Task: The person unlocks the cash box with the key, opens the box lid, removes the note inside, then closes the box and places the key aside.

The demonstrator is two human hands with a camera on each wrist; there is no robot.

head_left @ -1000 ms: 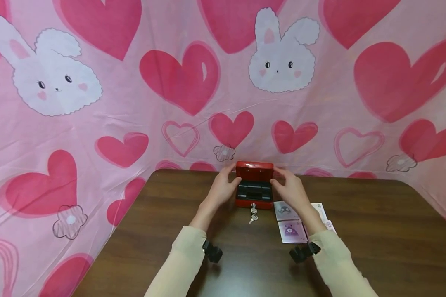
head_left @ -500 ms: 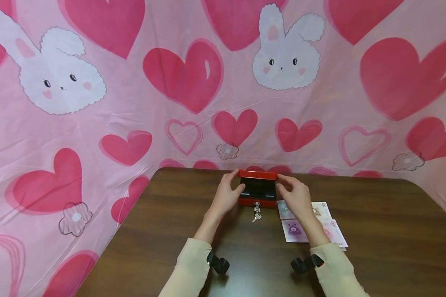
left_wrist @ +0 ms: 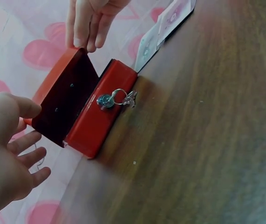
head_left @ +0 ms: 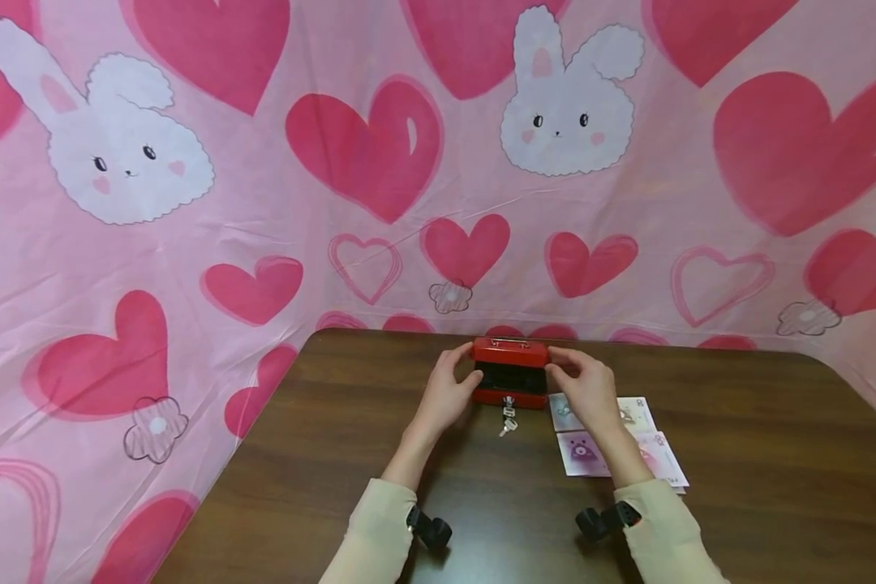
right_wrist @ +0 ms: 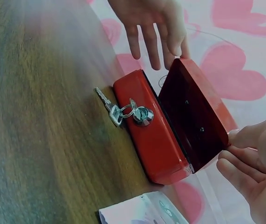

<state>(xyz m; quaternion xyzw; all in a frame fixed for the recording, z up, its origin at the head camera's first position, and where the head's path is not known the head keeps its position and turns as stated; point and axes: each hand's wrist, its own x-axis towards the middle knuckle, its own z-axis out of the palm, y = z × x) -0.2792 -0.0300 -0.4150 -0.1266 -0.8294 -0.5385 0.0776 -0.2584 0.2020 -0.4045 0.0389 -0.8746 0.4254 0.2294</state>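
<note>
A small red cash box [head_left: 491, 397] stands near the far edge of the table, its lid [head_left: 511, 354] tilted partway down over the dark inside. My left hand [head_left: 444, 396] pinches the lid's left corner between thumb and index finger, other fingers spread. At the opposite corner my right hand [head_left: 590, 396] holds the lid the same way, as the right wrist view shows up close. In the front wall sits a round silver lock [right_wrist: 143, 115], from which a ring with keys [right_wrist: 116, 115] hangs onto the wood.
Several colourful play banknotes [head_left: 580, 454] lie to the right of the box, partly under my right forearm. The brown wooden table [head_left: 321, 487] ends behind the box at a pink cloth [head_left: 380, 276] printed with hearts and rabbits.
The lid has swung from upright forward and down, so its top and carrying handle now show. Both hands have moved with it, keeping hold of its two corners.
</note>
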